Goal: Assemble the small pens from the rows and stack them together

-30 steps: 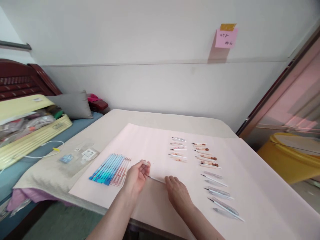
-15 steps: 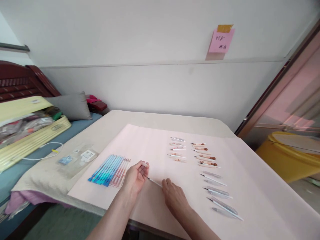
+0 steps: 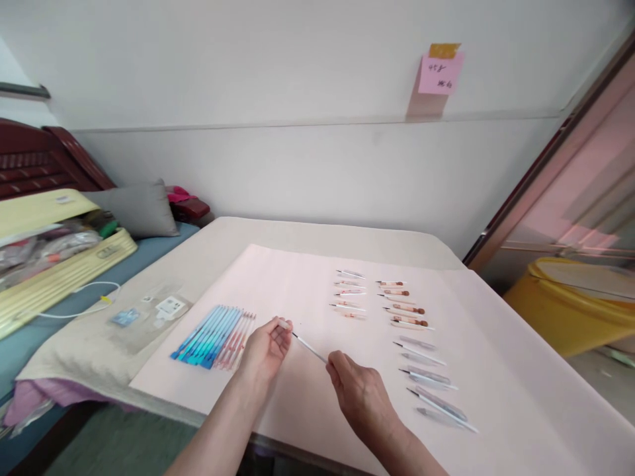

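Note:
My left hand (image 3: 270,344) is curled, palm up, around a small pale pen part (image 3: 283,323), most of it hidden in the fingers. My right hand (image 3: 360,390) pinches the rear end of a thin white pen refill (image 3: 311,348). The refill's dark tip points at the left hand, close to the pale part; whether they touch I cannot tell. Just left of that hand, a row of blue pens (image 3: 208,337) lies beside several pinkish pens (image 3: 238,340). Farther right, refills lie by pale pen parts (image 3: 350,294), brown bear-topped pen parts (image 3: 407,309) and grey pen barrels (image 3: 436,393).
Pinkish paper (image 3: 292,264) covers much of the table. Clear plastic packaging (image 3: 149,317) lies on the cloth at left, next to a bed with an open yellow case (image 3: 112,254). A yellow bin (image 3: 550,304) stands at right, and a pink note (image 3: 440,73) hangs on the wall.
My right hand has lifted the refill's rear end off the paper and turned. The refill's tip has risen toward the pale part in my left hand. The view has shifted slightly.

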A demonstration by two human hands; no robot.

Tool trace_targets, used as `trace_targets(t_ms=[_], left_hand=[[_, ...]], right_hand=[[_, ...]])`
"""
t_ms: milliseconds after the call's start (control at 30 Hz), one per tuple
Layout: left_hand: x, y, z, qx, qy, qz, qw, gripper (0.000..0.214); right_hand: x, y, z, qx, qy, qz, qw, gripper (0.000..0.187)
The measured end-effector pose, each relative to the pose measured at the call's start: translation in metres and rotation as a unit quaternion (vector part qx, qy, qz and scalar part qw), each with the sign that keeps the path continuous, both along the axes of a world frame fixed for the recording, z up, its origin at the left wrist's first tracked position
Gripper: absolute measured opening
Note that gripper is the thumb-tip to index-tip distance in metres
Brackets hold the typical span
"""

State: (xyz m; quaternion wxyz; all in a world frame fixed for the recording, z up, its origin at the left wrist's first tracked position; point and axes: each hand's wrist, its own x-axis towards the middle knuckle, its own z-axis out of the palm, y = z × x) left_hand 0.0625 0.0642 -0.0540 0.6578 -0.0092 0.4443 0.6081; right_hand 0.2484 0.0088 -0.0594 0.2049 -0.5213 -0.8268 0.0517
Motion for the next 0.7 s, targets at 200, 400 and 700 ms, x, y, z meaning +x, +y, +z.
trace_targets(t_ms=[200, 400, 700], left_hand=[[0.004, -0.001, 0.003, -0.005, 0.007, -0.007, 1.000, 0.005], [0.011, -0.008, 0.005, 0.060, 0.089, -0.035, 0.994, 0.006], [0.039, -0.026, -0.001, 0.125, 0.161, -0.139, 0.969, 0.020]], right_hand=[[0.002, 0.000, -0.004, 0.014, -0.014, -0.012, 1.000, 0.018], [0.002, 0.001, -0.006, 0.028, -0.016, -0.007, 0.999, 0.017], [-0.001, 0.002, -0.012, 0.004, 0.011, -0.021, 1.000, 0.017]])
